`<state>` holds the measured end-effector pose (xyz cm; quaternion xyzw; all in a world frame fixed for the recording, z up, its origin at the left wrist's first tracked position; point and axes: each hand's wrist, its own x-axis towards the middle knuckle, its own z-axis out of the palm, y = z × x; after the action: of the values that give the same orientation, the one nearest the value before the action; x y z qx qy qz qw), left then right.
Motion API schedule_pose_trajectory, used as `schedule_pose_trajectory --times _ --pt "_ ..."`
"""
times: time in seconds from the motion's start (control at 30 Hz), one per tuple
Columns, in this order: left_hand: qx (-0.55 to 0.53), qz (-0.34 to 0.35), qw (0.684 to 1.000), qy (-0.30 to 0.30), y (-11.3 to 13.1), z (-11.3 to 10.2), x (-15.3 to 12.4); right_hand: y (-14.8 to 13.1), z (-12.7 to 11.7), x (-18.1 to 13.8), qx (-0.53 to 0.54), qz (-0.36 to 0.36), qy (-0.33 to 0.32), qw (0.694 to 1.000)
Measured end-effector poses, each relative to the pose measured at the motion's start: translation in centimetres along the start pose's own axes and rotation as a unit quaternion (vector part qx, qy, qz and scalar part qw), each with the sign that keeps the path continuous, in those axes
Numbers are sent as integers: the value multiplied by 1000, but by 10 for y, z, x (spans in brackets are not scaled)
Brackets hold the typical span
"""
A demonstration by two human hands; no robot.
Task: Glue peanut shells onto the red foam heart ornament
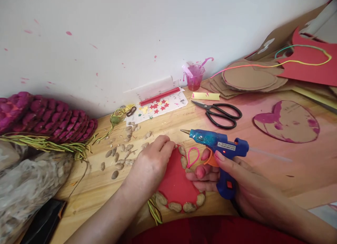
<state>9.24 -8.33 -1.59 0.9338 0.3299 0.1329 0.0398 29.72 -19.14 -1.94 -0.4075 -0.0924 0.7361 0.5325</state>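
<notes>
My right hand [240, 179] holds a blue hot glue gun [210, 139], thumb and finger around its orange trigger and handle. Its nozzle points left and a small red light glows on its side. Below it lies a red shape [176, 181] with peanuts [174, 207] along its lower and right edges. My left hand [151, 163] is closed over the upper left edge of this red shape, fingertips pressed down; whatever they hold is hidden. A pink loop of cord [193, 157] sits at the right edge of the red shape, beside the right hand's fingers.
Loose peanuts [119, 165] are scattered left. Black scissors [221, 112], a sheet with star stickers [158, 107] and a pink-stained cup [194, 77] stand behind. Cardboard pieces [250, 77] and a painted cardboard heart [288, 121] lie right; magenta stacked pieces [52, 114] and a plastic bag [31, 188] are left.
</notes>
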Motion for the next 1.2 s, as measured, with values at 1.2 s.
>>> schedule_pose_trajectory --times 1.2 --pt "58 6 998 10 9 -1 4 4 -6 5 -4 1 -36 999"
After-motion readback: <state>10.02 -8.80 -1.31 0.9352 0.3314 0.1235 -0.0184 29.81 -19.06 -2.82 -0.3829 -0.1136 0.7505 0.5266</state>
